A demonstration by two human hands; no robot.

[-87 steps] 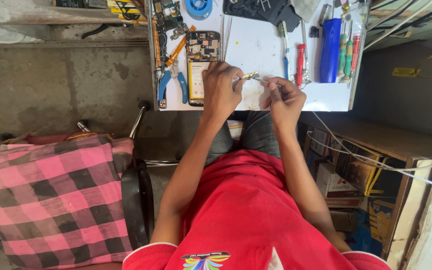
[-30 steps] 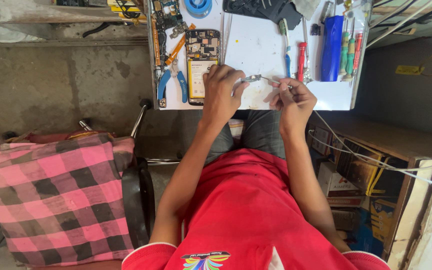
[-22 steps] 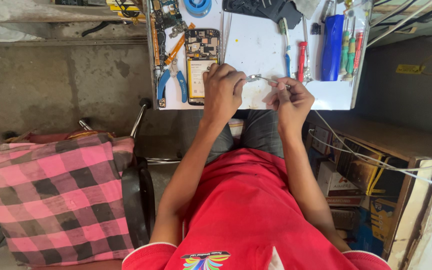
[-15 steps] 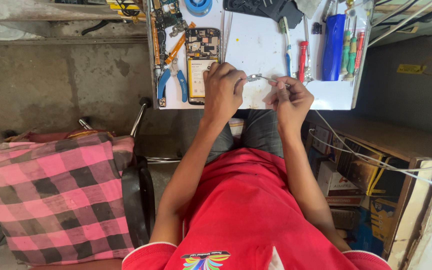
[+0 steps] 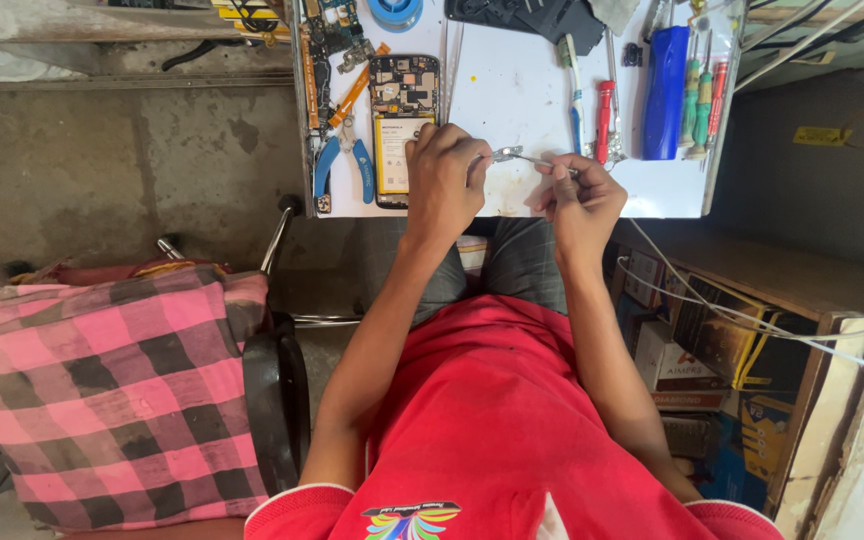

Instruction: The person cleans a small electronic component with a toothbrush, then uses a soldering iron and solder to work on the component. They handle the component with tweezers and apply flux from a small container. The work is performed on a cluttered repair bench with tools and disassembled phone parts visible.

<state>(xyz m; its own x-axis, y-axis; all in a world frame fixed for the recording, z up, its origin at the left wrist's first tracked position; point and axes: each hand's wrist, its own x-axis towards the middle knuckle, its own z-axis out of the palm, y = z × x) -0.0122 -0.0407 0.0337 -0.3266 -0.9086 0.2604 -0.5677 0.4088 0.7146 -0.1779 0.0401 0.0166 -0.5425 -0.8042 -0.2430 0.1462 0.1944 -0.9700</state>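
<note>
Metal tweezers were pinched between left hand and right hand, both grips pressed on them, just right of the opened phone on the white surface; steadying wrists on the edge seemed wise

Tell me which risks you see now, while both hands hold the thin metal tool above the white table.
The thin metal tweezers are pinched between left hand and right hand near the white table edge; anything small could drop toward the lap or floor. The opened black phone with yellow battery lies beside the left hand, so an elbow shift might nudge it.
</note>
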